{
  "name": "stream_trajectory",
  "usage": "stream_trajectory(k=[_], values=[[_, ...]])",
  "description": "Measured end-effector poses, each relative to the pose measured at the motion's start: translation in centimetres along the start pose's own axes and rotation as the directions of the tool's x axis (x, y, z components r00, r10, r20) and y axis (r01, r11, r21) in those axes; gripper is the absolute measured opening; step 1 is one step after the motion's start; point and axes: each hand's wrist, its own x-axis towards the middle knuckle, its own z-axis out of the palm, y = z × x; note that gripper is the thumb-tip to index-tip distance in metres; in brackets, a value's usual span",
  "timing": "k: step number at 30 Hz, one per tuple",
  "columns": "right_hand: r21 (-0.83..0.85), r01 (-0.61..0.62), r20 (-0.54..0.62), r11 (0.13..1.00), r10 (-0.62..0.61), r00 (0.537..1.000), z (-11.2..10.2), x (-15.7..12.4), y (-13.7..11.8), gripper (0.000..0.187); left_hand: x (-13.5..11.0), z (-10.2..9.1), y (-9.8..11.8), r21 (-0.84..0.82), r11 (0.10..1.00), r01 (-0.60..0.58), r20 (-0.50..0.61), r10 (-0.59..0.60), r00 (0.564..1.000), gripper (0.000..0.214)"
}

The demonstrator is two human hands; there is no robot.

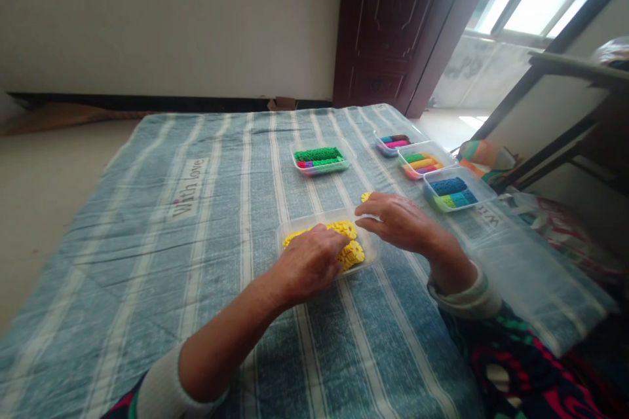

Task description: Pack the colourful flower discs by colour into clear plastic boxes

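Note:
A clear plastic box [371, 262] on the bed holds rows of yellow notched discs [354, 253], stacked on edge. My left hand [312, 258] is over this box, its fingers curled down onto the yellow pieces; its fingertips are partly hidden. At the box's right far corner hovers my right hand [398, 219], thumb and forefinger bent with a gap between them. A single yellow disc [366, 197] shows just beyond the right fingers, partly covered by them; whether it lies on the cloth or touches the hand, I cannot tell.
Beyond the yellow pieces stands a box [322, 170] of green and purple pieces. Three more clear boxes line the right side, one with pink pieces [396, 143], one with orange pieces [423, 162], one with blue pieces [449, 187]. A striped blue cloth [211, 288] covers the bed.

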Motion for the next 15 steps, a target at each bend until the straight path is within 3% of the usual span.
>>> stream_trajectory(k=[7, 15], values=[[0.046, -0.008, -0.094, 0.999, 0.012, 0.996, 0.4, 0.2, 1.2, 0.023, 0.3, 0.6, -0.6, -0.047, 0.998, -0.042, -0.026, 0.041, 0.999, 0.020], [0.052, -0.172, -0.174, 0.984, 0.178, 0.968, 0.4, 1.1, 3.8, 0.023, 0.2, 0.6, -0.6, -0.021, 0.998, -0.066, 0.028, 0.067, 0.997, 0.016]])
